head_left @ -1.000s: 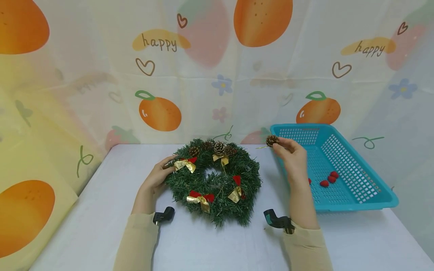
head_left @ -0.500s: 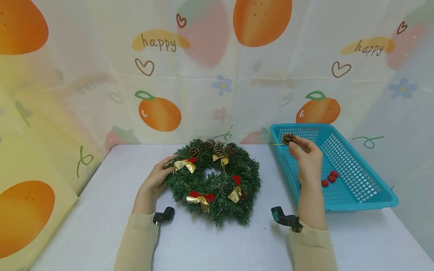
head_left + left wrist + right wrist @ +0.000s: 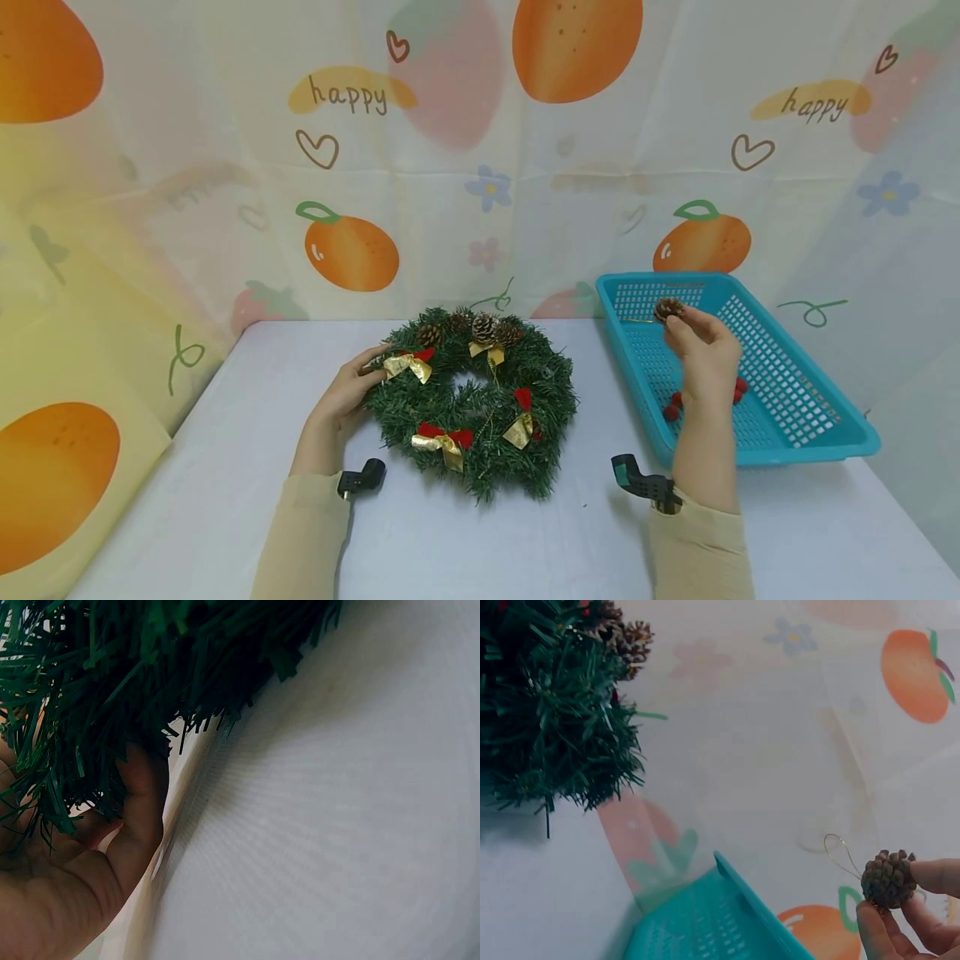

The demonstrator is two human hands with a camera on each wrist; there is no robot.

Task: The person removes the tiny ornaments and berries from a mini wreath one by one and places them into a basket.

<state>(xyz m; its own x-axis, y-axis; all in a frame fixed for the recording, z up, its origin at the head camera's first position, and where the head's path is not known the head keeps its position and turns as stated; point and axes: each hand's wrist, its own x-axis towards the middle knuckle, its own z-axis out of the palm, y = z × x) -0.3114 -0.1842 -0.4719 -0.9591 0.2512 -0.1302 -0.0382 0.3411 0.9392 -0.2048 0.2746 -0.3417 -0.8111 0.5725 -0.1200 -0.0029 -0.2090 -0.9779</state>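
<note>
A green wreath (image 3: 551, 408) with red and gold bows and several pinecones lies on the table. My left hand (image 3: 348, 392) grips its left edge; in the left wrist view the fingers (image 3: 142, 802) curl up into the greenery, which hides their tips. Over the blue basket (image 3: 645, 375), my right hand (image 3: 705, 354) pinches a small brown pinecone (image 3: 667, 311) between thumb and fingers. A thin gold loop (image 3: 840, 851) sticks out from this pinecone in the right wrist view, pointing away from the hand.
Several small red balls (image 3: 671, 412) lie inside the basket, partly hidden by my right forearm. Behind the table (image 3: 202, 492) hangs a curtain (image 3: 540, 233) printed with fruit. The basket stands at the right, apart from the wreath.
My right hand has moved to the right with the pinecone, from the basket's left rim to above its inside. The left hand and the wreath have stayed in place.
</note>
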